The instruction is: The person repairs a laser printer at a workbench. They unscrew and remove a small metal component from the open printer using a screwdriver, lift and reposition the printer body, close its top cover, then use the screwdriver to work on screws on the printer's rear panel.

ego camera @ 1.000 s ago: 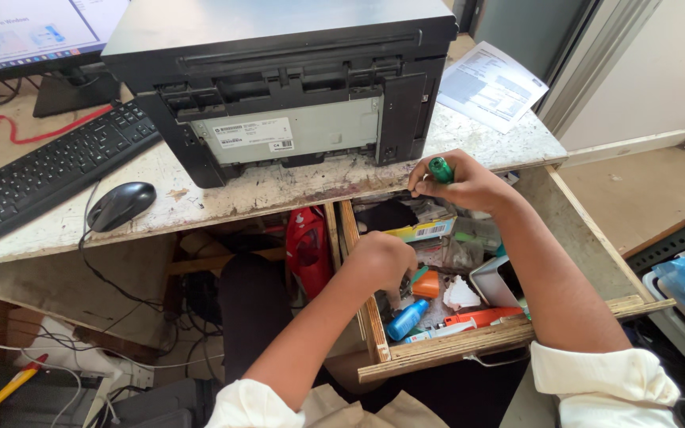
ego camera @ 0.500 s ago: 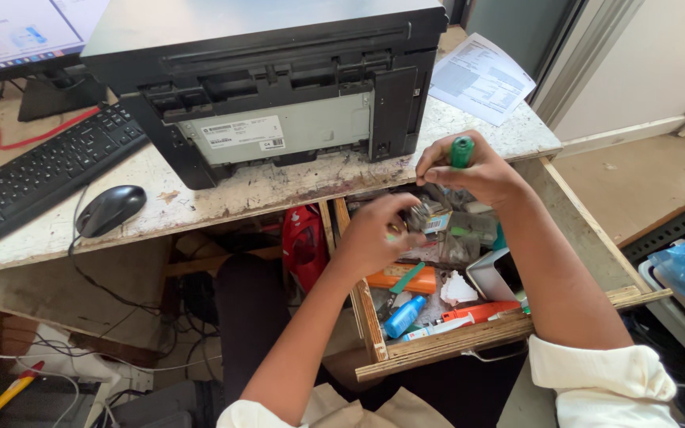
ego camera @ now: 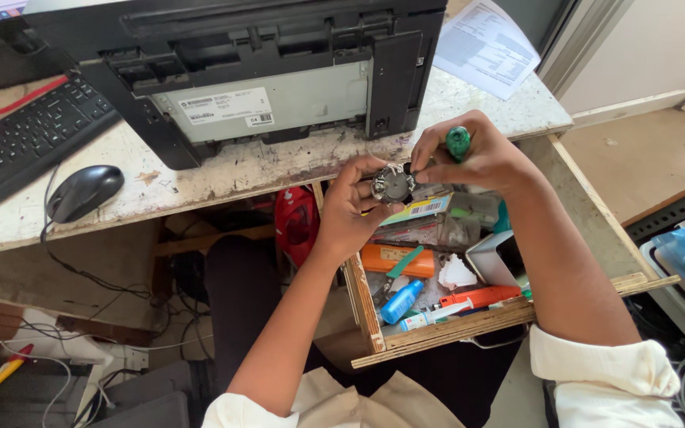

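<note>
Left grip (ego camera: 350, 210) pinches a small round metal part (ego camera: 392, 184); right grip (ego camera: 469, 154) clasps a green-handled screwdriver (ego camera: 458, 143), shaft pointing frame-left into it.

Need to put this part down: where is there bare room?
Bare desktop lies between the mouse and printer, and right of the printer below the paper sheet. The open drawer under both hands is crowded.

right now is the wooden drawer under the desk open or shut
Open: the wooden drawer is pulled out beneath the desk, its tools exposed.
</note>
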Demonstrator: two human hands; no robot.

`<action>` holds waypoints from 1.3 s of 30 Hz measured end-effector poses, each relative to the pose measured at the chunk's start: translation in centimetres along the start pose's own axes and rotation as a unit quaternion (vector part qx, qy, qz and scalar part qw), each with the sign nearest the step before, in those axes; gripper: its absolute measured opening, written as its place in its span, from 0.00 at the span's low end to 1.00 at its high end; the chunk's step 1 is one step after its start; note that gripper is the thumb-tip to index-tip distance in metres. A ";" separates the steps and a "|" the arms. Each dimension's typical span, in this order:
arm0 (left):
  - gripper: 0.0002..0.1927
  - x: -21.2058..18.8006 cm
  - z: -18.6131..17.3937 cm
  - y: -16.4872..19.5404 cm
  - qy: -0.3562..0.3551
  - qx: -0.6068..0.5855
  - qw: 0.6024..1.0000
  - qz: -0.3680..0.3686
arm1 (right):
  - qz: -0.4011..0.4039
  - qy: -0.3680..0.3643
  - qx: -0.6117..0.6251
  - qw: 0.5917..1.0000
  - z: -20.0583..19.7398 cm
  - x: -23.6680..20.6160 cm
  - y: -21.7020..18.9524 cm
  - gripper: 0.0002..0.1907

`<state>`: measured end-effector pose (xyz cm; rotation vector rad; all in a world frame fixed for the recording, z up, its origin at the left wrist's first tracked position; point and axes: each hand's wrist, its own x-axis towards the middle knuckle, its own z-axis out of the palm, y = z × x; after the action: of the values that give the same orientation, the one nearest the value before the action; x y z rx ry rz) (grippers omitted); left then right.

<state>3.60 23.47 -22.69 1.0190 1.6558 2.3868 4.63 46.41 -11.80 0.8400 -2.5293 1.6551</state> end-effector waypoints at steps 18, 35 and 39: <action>0.30 0.0 0.7 2.4 -0.026 0.129 0.988 0.078 | 0.013 -0.032 -0.049 0.998 1.0 0.6 -0.5 0.07; 0.34 0.0 0.9 3.8 0.009 0.327 0.932 0.157 | 0.014 -0.061 -0.148 0.987 2.5 1.1 -1.1 0.27; 0.38 0.1 0.6 3.4 -0.007 0.217 0.973 0.083 | 0.076 -0.031 -0.076 0.994 2.4 1.0 -1.2 0.28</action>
<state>4.94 22.52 -19.61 1.2728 2.2313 2.1433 4.99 43.54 -11.58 0.7142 -2.7822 1.4694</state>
